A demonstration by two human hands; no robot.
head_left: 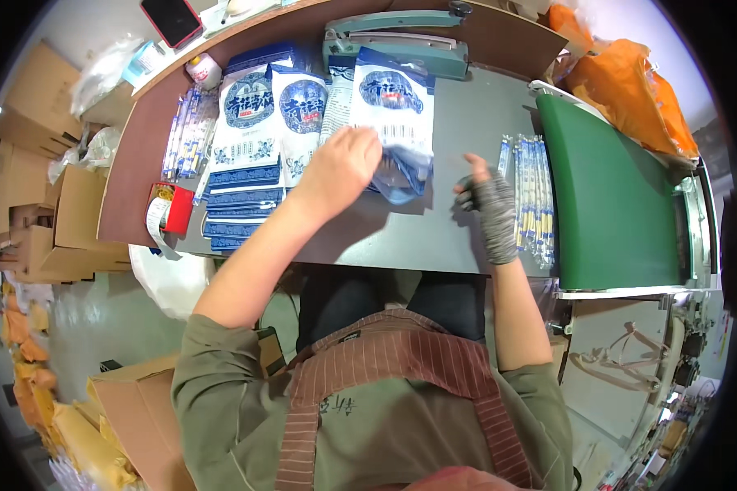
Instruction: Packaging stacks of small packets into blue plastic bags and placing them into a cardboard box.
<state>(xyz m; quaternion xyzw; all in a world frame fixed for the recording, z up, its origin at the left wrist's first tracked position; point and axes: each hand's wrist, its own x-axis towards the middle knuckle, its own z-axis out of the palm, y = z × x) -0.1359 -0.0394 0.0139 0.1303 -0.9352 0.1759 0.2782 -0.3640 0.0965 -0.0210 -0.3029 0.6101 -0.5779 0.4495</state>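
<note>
A blue-and-white plastic pouch (397, 123) lies on the grey tabletop, its near end spread into an opening. My left hand (345, 168) is closed on the left edge of that pouch by the opening; its fingertips are partly hidden. My right hand (487, 209), in a grey striped fingerless glove, hovers right of the pouch, thumb apart from the bent fingers, and nothing shows in it. Beside it lies a row of slim clear-and-blue packets (534, 188). More such pouches (246, 135) are stacked to the left, with another pouch (300, 114) partly under my left forearm.
A green long-arm stapler or sealer (397, 45) stands at the back. To the right is a green-topped machine (610, 196), with an orange bag (630, 90) behind. More slim packets (190, 135) and a red box with a label roll (169, 209) sit at left. Cardboard boxes (78, 217) stand beyond.
</note>
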